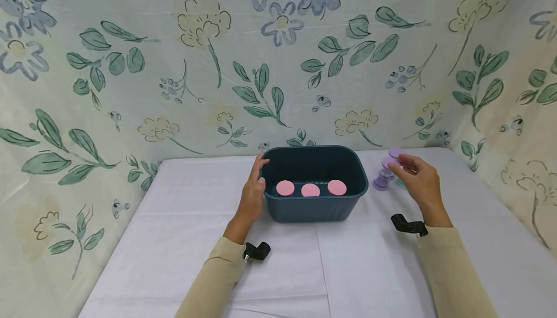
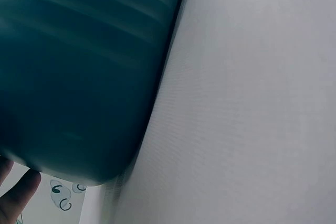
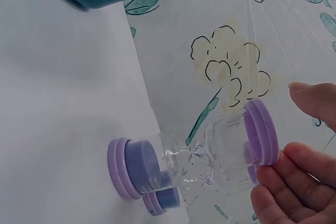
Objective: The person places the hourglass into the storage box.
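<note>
A dark teal plastic bin (image 1: 311, 210) stands on the table, with my left hand (image 1: 252, 195) against its left side near the rim. Fingertips (image 2: 23, 190) touch the bin wall in the left wrist view. Beside the bin on the right, two purple-capped sand timers stand upright, one behind the other. My right hand (image 1: 419, 180) is at the top of the front purple sand timer (image 3: 202, 158). Its fingers (image 3: 283, 171) touch or lie right beside the purple cap, while the thumb (image 3: 312, 98) stands apart from it.
Inside the bin are three pink round tops (image 1: 285, 188). Something light teal (image 1: 401, 183) shows partly behind my right hand. White cloth covers the table (image 1: 183, 240), and a flower-patterned sheet (image 1: 278, 66) hangs behind it.
</note>
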